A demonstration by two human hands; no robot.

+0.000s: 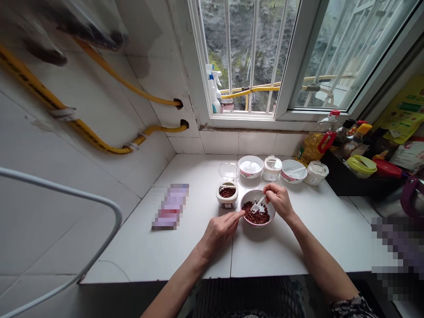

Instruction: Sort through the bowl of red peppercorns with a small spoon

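My right hand [278, 201] pinches the handle of a small white spoon [256, 206]. The spoon's tip rests among reddish-brown grains that look like Sichuan peppercorns [260, 217], inside a bowl with a pinkish rim [243, 219]. With fingers stretched out, my left hand [223, 229] touches the bowl's left side and holds nothing. Just behind that hand stands a white seasoning jar [227, 202], its clear lid [228, 170] flipped up. More of the same grains show inside the jar.
Along the back are a bowl of white powder [251, 168], two lidded jars [272, 168] [316, 172] and a bowl with a white spoon [293, 171]. An oil bottle [313, 143] and a black box of condiments [347, 183] stand right. A blurred purple packet [171, 206] lies left.
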